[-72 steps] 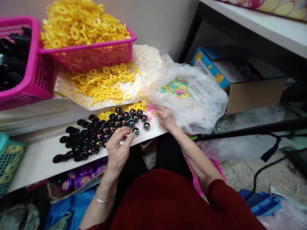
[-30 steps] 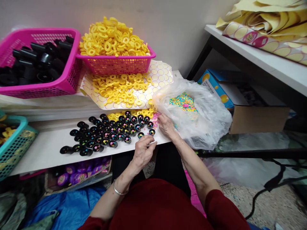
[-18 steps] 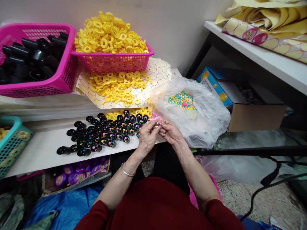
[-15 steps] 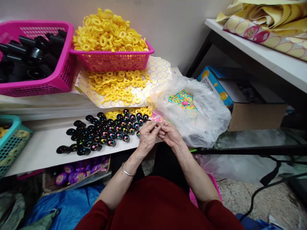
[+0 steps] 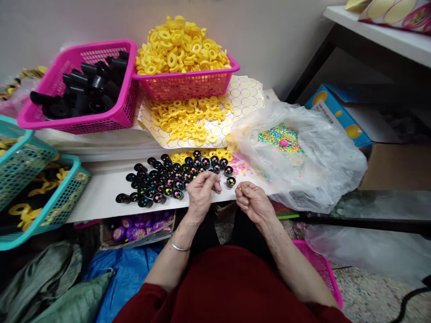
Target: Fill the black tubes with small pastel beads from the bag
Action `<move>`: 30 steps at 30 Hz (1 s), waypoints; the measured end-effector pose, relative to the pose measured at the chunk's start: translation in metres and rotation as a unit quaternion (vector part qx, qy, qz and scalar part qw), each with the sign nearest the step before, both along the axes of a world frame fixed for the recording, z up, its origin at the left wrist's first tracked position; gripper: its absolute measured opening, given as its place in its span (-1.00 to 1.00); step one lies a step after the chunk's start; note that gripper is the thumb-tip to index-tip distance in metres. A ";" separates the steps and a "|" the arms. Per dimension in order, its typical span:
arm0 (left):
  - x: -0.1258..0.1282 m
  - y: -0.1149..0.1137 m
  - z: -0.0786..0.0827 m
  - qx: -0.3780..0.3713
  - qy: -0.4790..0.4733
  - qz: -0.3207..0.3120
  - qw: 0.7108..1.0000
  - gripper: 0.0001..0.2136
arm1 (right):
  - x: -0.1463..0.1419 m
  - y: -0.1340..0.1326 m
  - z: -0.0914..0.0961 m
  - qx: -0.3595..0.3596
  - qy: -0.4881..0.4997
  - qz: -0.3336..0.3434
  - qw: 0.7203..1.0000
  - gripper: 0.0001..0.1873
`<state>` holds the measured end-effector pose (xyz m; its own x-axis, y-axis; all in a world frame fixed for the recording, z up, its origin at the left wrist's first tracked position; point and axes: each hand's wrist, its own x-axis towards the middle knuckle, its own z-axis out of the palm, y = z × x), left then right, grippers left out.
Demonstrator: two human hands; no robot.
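Several small black cups (image 5: 168,179) with coloured candy beads inside stand in rows on a white shelf (image 5: 101,197). My left hand (image 5: 200,193) hovers at the right end of the rows, fingers curled in a pinch; what it holds is hidden. My right hand (image 5: 254,202) is closed just right of it, pinching a small yellow bead near one filled cup (image 5: 230,181). A clear plastic bag (image 5: 319,166) of pastel candy beads (image 5: 281,137) lies open to the right.
Yellow rings (image 5: 190,119) lie loose on a sticker sheet and fill a pink basket (image 5: 188,83). Another pink basket (image 5: 81,116) holds black tubes. Teal baskets (image 5: 50,197) sit at left. A blue cardboard box (image 5: 340,116) stands at right.
My hands were together at the shelf edge; they have come apart, the left over the cups, the right drawn back. The view has shifted left.
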<state>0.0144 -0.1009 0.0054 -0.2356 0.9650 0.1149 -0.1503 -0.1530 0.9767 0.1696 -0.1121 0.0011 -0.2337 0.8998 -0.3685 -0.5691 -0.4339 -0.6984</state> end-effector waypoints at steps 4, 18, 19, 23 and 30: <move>-0.063 0.015 0.012 -0.049 -0.034 0.047 0.997 -0.65 | 0.021 -0.017 -0.017 -0.016 -0.049 -0.048 0.998 -0.67; -0.039 -0.011 0.023 -0.156 -0.080 -0.155 0.972 -0.70 | 0.008 -0.046 -0.014 0.019 -0.006 -0.048 0.999 -0.73; -0.033 -0.011 0.024 -0.154 -0.095 -0.159 0.970 -0.70 | 0.006 -0.046 -0.014 0.019 -0.006 -0.046 0.999 -0.73; -0.023 -0.009 0.027 -0.126 -0.123 -0.168 0.970 -0.72 | 0.011 -0.053 -0.019 0.010 -0.021 -0.052 0.998 -0.74; -0.021 -0.015 0.022 -0.093 -0.090 -0.192 0.973 -0.77 | 0.038 -0.072 -0.037 -0.009 -0.063 -0.100 0.993 -0.78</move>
<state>-0.0069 -0.1155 0.0271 0.1463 0.9860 -0.0805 -0.3319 0.1256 0.9349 0.2078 -0.1842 -0.0359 -0.0027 0.9168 -0.3993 -0.5535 -0.3339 -0.7630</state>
